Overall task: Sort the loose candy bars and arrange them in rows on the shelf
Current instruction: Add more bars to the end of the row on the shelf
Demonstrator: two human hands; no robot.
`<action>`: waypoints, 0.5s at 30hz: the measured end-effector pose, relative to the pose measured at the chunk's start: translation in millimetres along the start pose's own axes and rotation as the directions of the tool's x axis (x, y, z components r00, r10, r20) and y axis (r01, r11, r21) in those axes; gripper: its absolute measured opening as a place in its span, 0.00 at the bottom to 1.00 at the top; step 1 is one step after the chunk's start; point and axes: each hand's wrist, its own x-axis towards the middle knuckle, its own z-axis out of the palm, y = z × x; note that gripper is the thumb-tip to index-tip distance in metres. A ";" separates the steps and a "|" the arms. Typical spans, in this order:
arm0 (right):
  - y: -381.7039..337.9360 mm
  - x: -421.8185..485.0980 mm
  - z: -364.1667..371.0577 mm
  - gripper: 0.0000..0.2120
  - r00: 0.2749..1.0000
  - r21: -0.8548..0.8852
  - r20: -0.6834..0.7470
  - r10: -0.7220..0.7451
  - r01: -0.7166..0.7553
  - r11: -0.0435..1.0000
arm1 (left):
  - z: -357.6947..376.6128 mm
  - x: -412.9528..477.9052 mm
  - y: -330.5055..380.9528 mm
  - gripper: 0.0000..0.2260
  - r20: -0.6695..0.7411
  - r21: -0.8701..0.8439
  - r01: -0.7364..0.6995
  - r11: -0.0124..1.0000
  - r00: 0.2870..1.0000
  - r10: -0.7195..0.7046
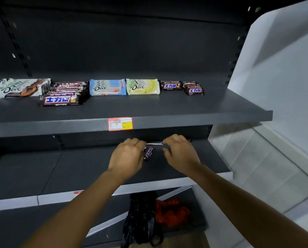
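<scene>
Both my hands reach onto the lower dark shelf (pixel 78 169). My left hand (pixel 127 154) has its fingers curled round a small brown candy bar whose end peeks out at its fingertips; a second small brown bar (pixel 149 154) lies right beside it. My right hand (pixel 179 151) is curled over the shelf, a dark wrapper end (pixel 189 140) showing past its knuckles. A pale wrapper (pixel 155 143) lies between the hands at the back. On the upper shelf (pixel 221 108) stand rows: Dove bars (pixel 20 88), large brown bars (pixel 64 97), blue Dove (pixel 107 87), yellow Dove (pixel 142 86), small brown bars (pixel 193 88).
A red and yellow price tag (pixel 120 124) sticks on the upper shelf's front edge. Below the lower shelf lie a black plastic bag (pixel 142 217) and a red bag (pixel 171 212). A white wall panel (pixel 284 86) closes the right side.
</scene>
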 end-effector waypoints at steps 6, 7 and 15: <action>27.6 4.6 54.3 0.16 0.983 -0.005 0.154 0.102 -0.102 0.995 | 54.5 -8.9 -33.0 0.19 0.168 0.043 0.175 0.984 0.969 -0.180; 32.7 5.3 65.9 0.16 0.979 -0.003 0.174 0.109 -0.110 0.994 | 65.4 -9.6 -37.2 0.19 0.189 0.052 0.195 0.979 0.961 -0.202; 69.8 11.6 167.6 0.21 0.935 -0.029 0.354 0.039 -0.031 0.999 | 163.5 -5.3 -69.5 0.21 0.314 0.140 0.265 0.954 0.902 -0.296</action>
